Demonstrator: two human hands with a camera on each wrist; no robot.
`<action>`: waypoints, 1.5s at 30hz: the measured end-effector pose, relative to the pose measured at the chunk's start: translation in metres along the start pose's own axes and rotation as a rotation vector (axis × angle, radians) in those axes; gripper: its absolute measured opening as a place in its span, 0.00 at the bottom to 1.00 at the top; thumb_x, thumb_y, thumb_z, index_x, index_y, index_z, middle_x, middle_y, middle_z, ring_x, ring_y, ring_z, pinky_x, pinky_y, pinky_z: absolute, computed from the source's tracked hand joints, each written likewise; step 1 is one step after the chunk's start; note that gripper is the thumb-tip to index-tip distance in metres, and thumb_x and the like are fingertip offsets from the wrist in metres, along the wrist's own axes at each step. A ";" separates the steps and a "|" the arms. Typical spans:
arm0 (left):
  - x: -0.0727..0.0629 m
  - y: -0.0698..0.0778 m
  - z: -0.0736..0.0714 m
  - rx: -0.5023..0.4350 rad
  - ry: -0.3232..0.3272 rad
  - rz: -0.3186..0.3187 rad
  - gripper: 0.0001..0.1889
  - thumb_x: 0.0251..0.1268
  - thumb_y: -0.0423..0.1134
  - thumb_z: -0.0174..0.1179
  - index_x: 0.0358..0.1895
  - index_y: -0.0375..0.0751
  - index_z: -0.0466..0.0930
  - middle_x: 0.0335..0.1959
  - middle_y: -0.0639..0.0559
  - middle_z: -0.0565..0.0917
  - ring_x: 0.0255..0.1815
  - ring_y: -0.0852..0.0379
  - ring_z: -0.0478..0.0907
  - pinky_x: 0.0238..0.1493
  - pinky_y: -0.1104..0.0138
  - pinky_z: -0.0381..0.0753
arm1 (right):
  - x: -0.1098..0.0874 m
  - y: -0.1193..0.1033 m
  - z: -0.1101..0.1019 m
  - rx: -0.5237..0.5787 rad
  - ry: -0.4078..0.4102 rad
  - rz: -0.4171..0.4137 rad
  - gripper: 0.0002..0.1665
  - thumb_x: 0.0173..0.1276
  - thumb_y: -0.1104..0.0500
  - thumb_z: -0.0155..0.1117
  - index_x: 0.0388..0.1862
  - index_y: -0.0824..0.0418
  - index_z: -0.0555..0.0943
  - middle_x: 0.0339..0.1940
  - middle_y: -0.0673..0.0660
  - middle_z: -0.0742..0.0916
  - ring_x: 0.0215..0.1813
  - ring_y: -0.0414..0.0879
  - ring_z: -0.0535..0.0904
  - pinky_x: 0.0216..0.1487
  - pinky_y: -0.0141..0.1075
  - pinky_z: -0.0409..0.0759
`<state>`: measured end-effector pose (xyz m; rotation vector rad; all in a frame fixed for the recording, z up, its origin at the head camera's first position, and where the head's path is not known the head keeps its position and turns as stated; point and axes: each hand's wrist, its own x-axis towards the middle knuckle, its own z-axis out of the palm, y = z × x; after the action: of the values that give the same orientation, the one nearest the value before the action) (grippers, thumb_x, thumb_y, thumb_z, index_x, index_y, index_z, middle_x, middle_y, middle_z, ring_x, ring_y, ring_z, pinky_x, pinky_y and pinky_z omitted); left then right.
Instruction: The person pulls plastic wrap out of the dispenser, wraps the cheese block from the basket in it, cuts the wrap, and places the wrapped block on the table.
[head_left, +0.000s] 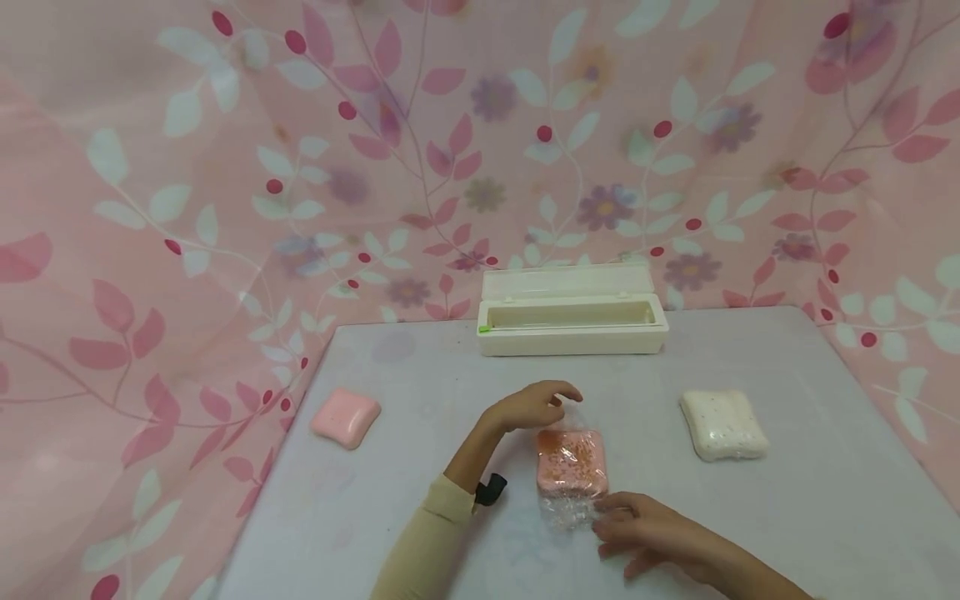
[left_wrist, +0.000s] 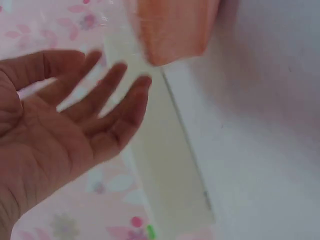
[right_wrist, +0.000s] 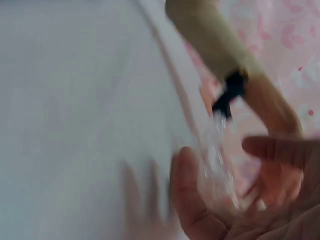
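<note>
Item: my left hand, fingers loosely curved, nothing in their hold; raised by the wrapped block's far left corner.
Item: my right hand, fingers parted, thumb standing off, none clenched; beside the block's near end. Contact with the film: cannot tell.
Item: pink block, squarish, brown-speckled on top, lying on the bench between my hands; presumably placed centrally so both reach its ends.
Item: clear film, bunched at the block's near side, a faint tuft at the far one.
Item: black fitting, at my left wrist, by the sleeve cuff.
Item: pale long box, lid raised, at the far edge; likely set back for working room.
Item: pink cushion-shaped piece, well to my left; white speckled piece, to my right; probably kept aside.
Obscured: block's underside; film's edges, glassy; box's floor; right forearm, cut off below; both wrist views, blurred.
</note>
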<state>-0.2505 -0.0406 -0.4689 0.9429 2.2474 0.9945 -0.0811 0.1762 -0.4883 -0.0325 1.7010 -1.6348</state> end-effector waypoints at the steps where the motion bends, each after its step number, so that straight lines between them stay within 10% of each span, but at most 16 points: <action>1: -0.008 0.004 0.000 0.031 0.054 0.004 0.19 0.69 0.31 0.49 0.62 0.35 0.75 0.60 0.46 0.77 0.61 0.46 0.74 0.58 0.63 0.74 | -0.005 -0.003 -0.005 -0.128 0.000 -0.044 0.33 0.71 0.56 0.61 0.64 0.78 0.66 0.47 0.61 0.85 0.45 0.53 0.83 0.36 0.45 0.82; 4: -0.037 0.016 0.003 0.165 0.170 0.068 0.15 0.72 0.32 0.53 0.59 0.37 0.76 0.56 0.48 0.79 0.56 0.51 0.77 0.55 0.66 0.75 | -0.018 -0.011 -0.016 -0.532 0.049 -0.216 0.23 0.71 0.53 0.63 0.57 0.67 0.78 0.43 0.53 0.86 0.40 0.43 0.82 0.33 0.39 0.79; 8: -0.074 0.028 0.019 0.258 0.085 0.247 0.09 0.71 0.35 0.59 0.50 0.39 0.79 0.44 0.54 0.81 0.45 0.65 0.77 0.47 0.75 0.75 | -0.024 -0.015 -0.018 -0.944 0.170 -0.475 0.18 0.66 0.53 0.68 0.53 0.54 0.81 0.41 0.44 0.85 0.38 0.32 0.78 0.33 0.34 0.77; 12: -0.097 0.028 0.047 0.367 -0.022 0.315 0.09 0.68 0.40 0.64 0.47 0.46 0.79 0.42 0.62 0.79 0.43 0.72 0.74 0.46 0.81 0.71 | -0.012 -0.012 -0.014 -1.140 0.186 -0.768 0.23 0.59 0.59 0.74 0.54 0.53 0.81 0.44 0.43 0.85 0.39 0.33 0.79 0.35 0.32 0.79; 18: -0.105 0.015 0.082 0.671 0.022 0.305 0.16 0.60 0.47 0.70 0.48 0.51 0.77 0.47 0.63 0.79 0.45 0.70 0.73 0.45 0.80 0.71 | 0.013 -0.001 -0.009 -1.319 0.191 -1.095 0.29 0.47 0.54 0.80 0.51 0.54 0.83 0.46 0.46 0.86 0.46 0.39 0.82 0.42 0.33 0.80; 28: -0.097 0.010 0.106 0.917 0.089 0.302 0.13 0.59 0.40 0.68 0.44 0.46 0.76 0.40 0.59 0.77 0.39 0.65 0.72 0.37 0.78 0.73 | 0.035 0.008 0.006 -1.499 0.236 -1.018 0.18 0.46 0.56 0.77 0.30 0.54 0.75 0.27 0.43 0.77 0.27 0.33 0.70 0.24 0.25 0.68; 45: -0.096 0.003 0.111 0.959 0.305 0.289 0.04 0.66 0.45 0.64 0.39 0.53 0.81 0.40 0.59 0.75 0.39 0.61 0.66 0.32 0.75 0.59 | 0.034 0.016 0.019 -1.397 0.414 -0.983 0.14 0.55 0.66 0.71 0.38 0.58 0.77 0.36 0.47 0.76 0.33 0.37 0.69 0.30 0.25 0.71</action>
<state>-0.1145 -0.0643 -0.5181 1.6136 2.9514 0.0797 -0.0881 0.1457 -0.5169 -1.4477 3.0933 -0.5881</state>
